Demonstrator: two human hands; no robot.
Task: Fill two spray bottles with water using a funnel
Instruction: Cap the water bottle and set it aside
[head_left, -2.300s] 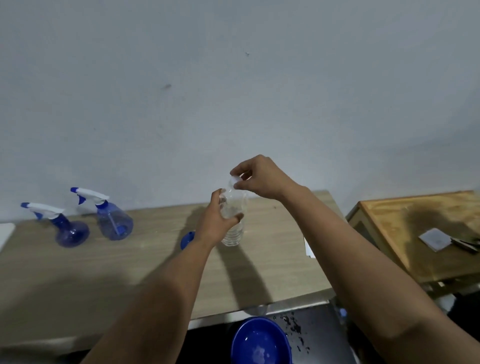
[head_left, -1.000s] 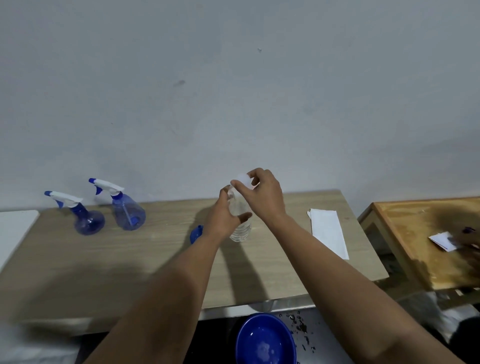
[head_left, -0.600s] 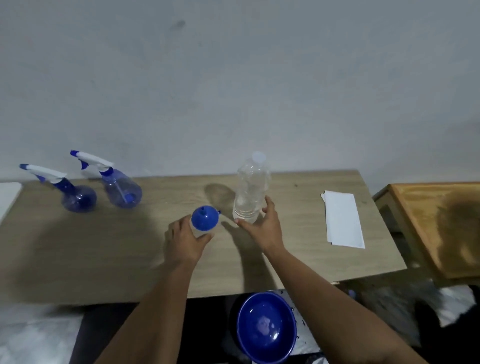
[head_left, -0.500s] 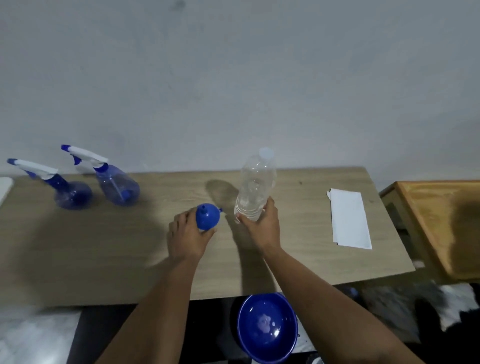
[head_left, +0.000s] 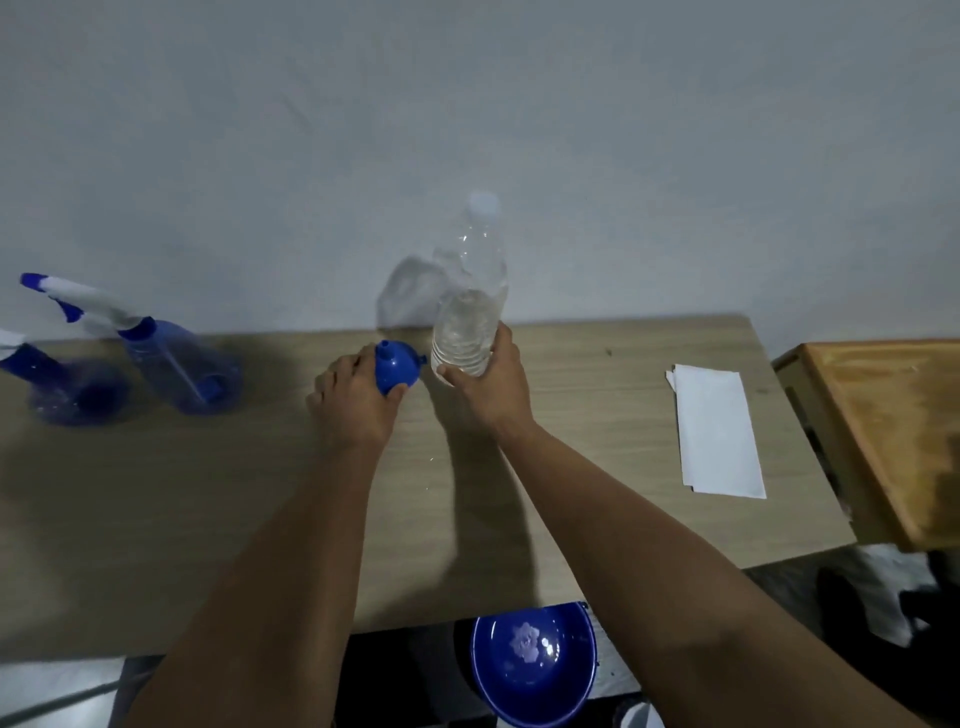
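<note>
The right hand (head_left: 485, 384) wraps the base of the capped water bottle (head_left: 470, 312) standing on the tabletop (head_left: 208, 493); the left hand (head_left: 353, 400) pinches the blue funnel (head_left: 396, 366) beside it. Both spray bottles (head_left: 176, 364) sit well apart at the left, sprayers on. A low grip on so tall a bottle risks tipping it.

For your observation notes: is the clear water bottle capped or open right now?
Capped. A white cap sits on the neck of the clear water bottle, which stands upright on the table in the right hand.
</note>
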